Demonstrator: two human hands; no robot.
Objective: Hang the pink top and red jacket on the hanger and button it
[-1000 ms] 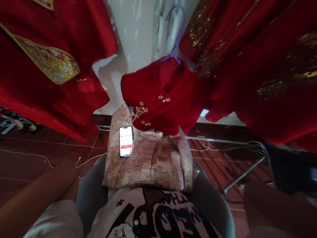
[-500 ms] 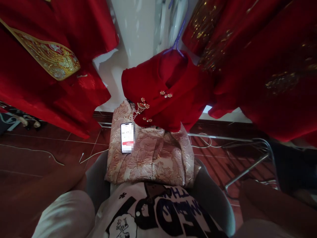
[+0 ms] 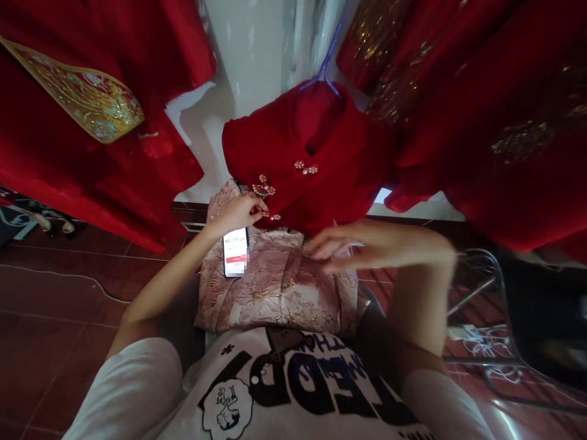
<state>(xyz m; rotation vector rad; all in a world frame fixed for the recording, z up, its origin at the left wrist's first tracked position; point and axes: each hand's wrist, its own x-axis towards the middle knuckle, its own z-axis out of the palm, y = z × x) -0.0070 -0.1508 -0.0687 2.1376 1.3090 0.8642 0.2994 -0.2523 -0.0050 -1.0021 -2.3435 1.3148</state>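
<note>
My left hand (image 3: 242, 212) reaches over the top of the phone and pinches at the left side of the red garment (image 3: 321, 131), by its beaded flower trims (image 3: 274, 217). What exactly lies between these fingertips is partly hidden. My right hand (image 3: 351, 243), blurred, hovers near the lower edge of the red garment with its fingers apart and nothing in them. Below both hands a pink brocade garment (image 3: 270, 287) lies across my lap. A phone (image 3: 235, 253) with a timer on its screen rests on the brocade's left part.
A purple hanger (image 3: 326, 64) holds the red garment. More red clothing with gold embroidery hangs at left (image 3: 92, 101) and right (image 3: 458, 134). On the tiled floor are a cable (image 3: 98, 286), a metal-framed chair (image 3: 499, 299) and tangled white cords (image 3: 488, 342).
Both hands have come up from my sides. The left has closed at the red garment's beaded trim, hiding the tassel, while the right has moved in over the brocade.
</note>
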